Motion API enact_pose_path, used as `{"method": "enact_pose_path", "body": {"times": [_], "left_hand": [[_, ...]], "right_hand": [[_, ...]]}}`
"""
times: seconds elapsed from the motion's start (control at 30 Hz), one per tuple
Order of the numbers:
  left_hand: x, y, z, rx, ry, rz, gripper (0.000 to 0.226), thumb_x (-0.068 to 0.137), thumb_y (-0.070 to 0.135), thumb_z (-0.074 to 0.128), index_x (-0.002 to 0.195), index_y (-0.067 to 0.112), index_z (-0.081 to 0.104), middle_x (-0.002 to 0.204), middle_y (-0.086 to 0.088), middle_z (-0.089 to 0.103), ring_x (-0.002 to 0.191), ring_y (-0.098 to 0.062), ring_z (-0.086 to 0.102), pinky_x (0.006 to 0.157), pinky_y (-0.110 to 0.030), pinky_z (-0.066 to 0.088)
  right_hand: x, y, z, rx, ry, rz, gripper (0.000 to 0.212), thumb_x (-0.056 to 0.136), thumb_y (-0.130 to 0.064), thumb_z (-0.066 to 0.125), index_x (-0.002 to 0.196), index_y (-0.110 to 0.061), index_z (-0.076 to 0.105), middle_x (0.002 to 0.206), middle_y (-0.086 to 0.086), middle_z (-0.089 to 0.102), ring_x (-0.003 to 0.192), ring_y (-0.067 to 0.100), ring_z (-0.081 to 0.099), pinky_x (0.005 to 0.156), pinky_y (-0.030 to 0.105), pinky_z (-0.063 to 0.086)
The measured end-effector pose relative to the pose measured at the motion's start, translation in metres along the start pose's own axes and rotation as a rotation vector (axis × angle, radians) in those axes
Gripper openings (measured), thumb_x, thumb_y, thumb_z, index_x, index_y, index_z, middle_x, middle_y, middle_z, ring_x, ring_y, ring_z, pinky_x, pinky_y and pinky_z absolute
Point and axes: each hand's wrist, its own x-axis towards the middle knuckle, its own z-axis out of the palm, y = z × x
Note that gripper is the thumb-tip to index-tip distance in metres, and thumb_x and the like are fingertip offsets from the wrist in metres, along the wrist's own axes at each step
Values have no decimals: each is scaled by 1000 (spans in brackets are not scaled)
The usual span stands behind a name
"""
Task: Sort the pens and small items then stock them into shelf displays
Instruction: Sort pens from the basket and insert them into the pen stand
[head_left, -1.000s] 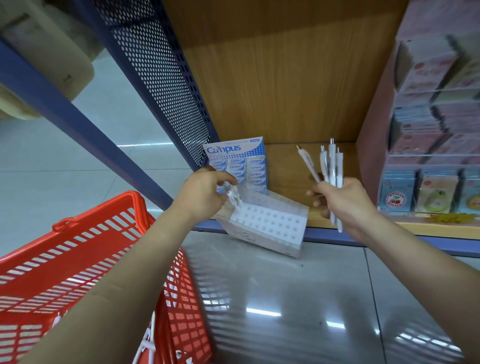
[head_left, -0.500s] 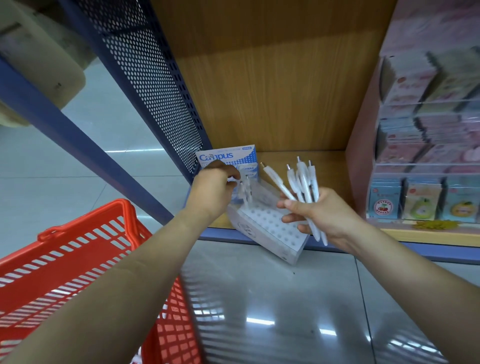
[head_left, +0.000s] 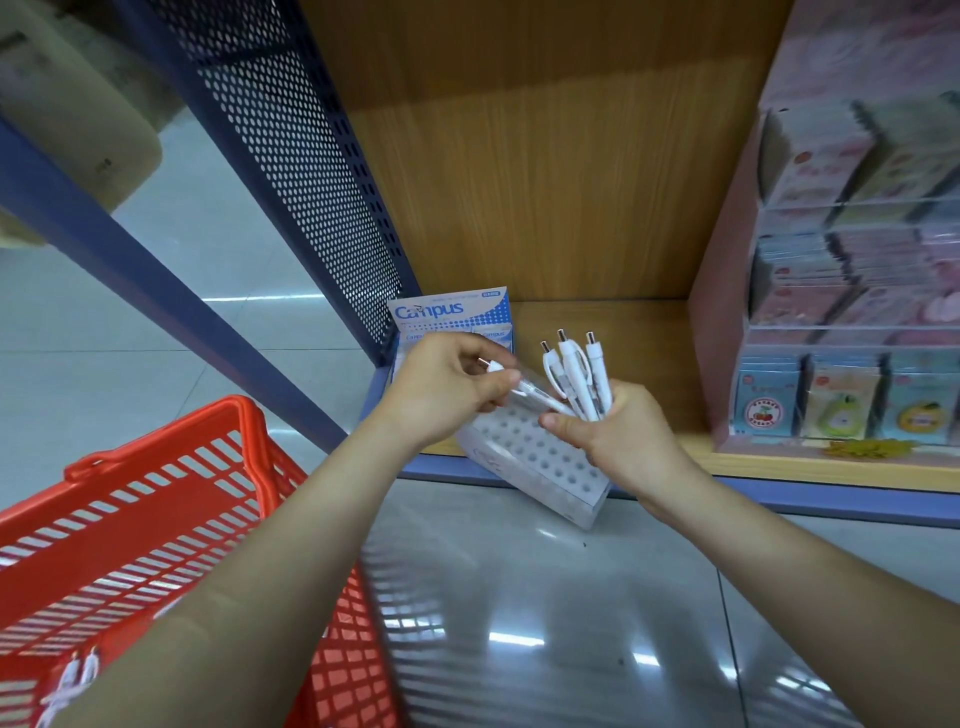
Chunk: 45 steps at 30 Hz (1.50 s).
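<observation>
The right hand (head_left: 623, 436) fists a bundle of white pens (head_left: 576, 379) above the holed rack (head_left: 540, 462) at the shelf (head_left: 639, 332) edge. The left hand (head_left: 447, 389) pinches one pen (head_left: 535, 400). Light, stiff and slick; best gripped mid-barrel.

A stationery shop: a red shopping basket (head_left: 156, 519) stands on the tiled floor before a wooden shelf (head_left: 649, 332) stocked with Campus eraser boxes (head_left: 452, 312) and packaged stickers (head_left: 852, 405).
</observation>
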Motion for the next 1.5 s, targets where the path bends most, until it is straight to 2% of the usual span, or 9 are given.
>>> {"method": "enact_pose_path", "body": {"times": [0.1, 0.17, 0.33, 0.5, 0.73, 0.87, 1.0, 1.37, 1.5], "left_hand": [[-1, 1, -10, -129, 90, -32, 11, 80, 1, 71, 87, 7, 65, 71, -17, 68, 63, -18, 68, 68, -32, 59], [-1, 2, -23, -99, 133, -32, 9, 83, 2, 68, 90, 6, 65, 72, -17, 68, 62, -15, 68, 64, -26, 59], [4, 1, -48, 482, 182, 90, 14, 93, 9, 55, 101, 11, 67, 76, -2, 70, 69, -12, 68, 74, -31, 57], [2, -3, -42, 803, 238, 195, 14, 88, 24, 64, 98, 16, 71, 88, -1, 73, 87, -22, 66, 79, -31, 50], [5, -21, -27, 797, 239, 170, 17, 88, 24, 64, 100, 15, 73, 92, -3, 73, 90, -24, 65, 75, -28, 45], [7, -25, -25, 832, 230, 180, 18, 89, 26, 63, 101, 17, 72, 94, -3, 73, 90, -26, 63, 74, -29, 43], [9, -24, -25, 902, 207, 201, 17, 90, 26, 62, 100, 18, 73, 95, -4, 73, 89, -26, 62, 70, -28, 40], [10, -14, -34, 972, 217, 236, 16, 89, 21, 61, 98, 15, 74, 94, -5, 73, 91, -29, 63, 74, -33, 49], [10, -16, -28, 1010, 171, 240, 17, 90, 22, 59, 96, 15, 74, 93, -6, 72, 90, -28, 62, 72, -31, 45]], "right_hand": [[-2, -4, -2, 59, -38, 29, 13, 85, -21, 73, 84, -9, 68, 72, 8, 69, 51, 10, 45, 47, 24, 37], [-2, -3, -5, 66, -28, 50, 18, 88, -25, 69, 86, -7, 68, 74, 8, 69, 48, 12, 43, 44, 24, 36], [3, 1, -9, 96, 16, 137, 11, 92, -16, 60, 94, -6, 66, 70, 6, 61, 53, 16, 41, 49, 28, 33], [4, 0, -5, 110, -27, 200, 18, 89, -7, 49, 99, -14, 62, 82, 8, 69, 57, 15, 51, 51, 28, 42], [4, 1, -3, 101, -97, 188, 22, 92, 1, 47, 108, -9, 59, 77, 10, 59, 58, 14, 59, 62, 29, 57], [1, 3, -4, 98, -152, 180, 11, 95, -4, 54, 105, -4, 57, 85, 12, 67, 66, 20, 67, 72, 38, 59], [0, 4, -5, 42, -161, 182, 12, 94, -9, 60, 105, -5, 59, 91, 8, 73, 67, 20, 71, 71, 39, 59], [3, 6, -7, 25, -113, 181, 16, 91, -13, 65, 103, -3, 60, 83, 11, 71, 59, 18, 64, 64, 35, 58], [0, 4, -5, 19, -135, 191, 13, 92, -13, 64, 100, -3, 61, 79, 10, 66, 58, 16, 60, 63, 35, 58]]}}
